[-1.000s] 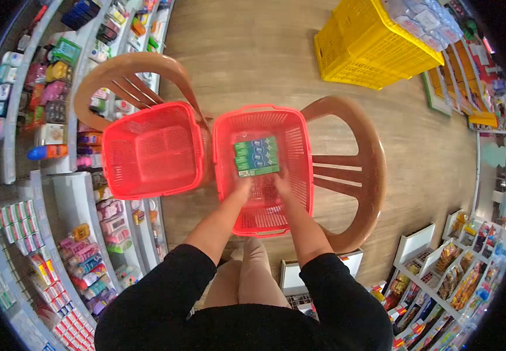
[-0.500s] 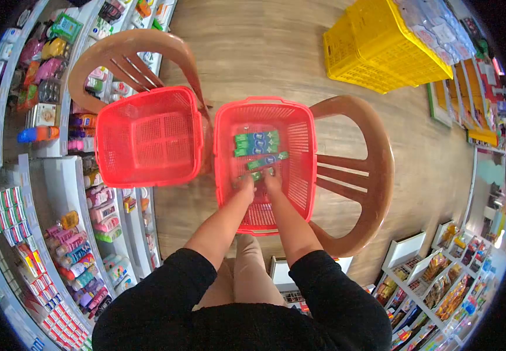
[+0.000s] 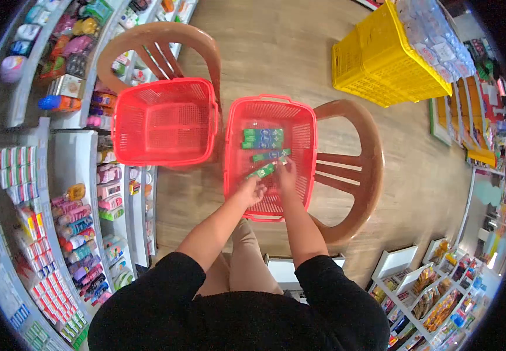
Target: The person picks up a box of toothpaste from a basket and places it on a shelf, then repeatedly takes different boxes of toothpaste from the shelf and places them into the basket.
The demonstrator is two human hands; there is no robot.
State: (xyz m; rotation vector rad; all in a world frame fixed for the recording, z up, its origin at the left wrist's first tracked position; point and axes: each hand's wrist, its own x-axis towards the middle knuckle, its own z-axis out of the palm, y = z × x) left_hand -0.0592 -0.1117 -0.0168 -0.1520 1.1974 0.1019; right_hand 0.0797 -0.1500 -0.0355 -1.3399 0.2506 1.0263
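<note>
Over the right-hand red basket (image 3: pixel 233 134), my two hands hold a narrow green box (image 3: pixel 260 172) that looks like a toothpaste box. My left hand (image 3: pixel 253 191) is closed at its lower left end. The upper right end is in the fingers of my right hand (image 3: pixel 287 173). Just beyond my hands, a single green-and-blue toothpaste box (image 3: pixel 269 155) lies slightly tilted on the basket floor. Farther back, several similar boxes (image 3: pixel 263 138) lie side by side. Small print is too blurred to read.
A second red basket (image 3: pixel 171 153) rests on a brown chair (image 3: pixel 203 38) at the left. Another brown chair (image 3: pixel 375 158) supports the right basket. A yellow crate (image 3: pixel 370 52) stands at the back right. Stocked shelves (image 3: pixel 92 158) line the left; snack racks (image 3: pixel 434 286) stand lower right.
My hands have lifted a green box from low in the basket and now hold it at a slant. My right hand has moved right and up. The view has shifted slightly.
</note>
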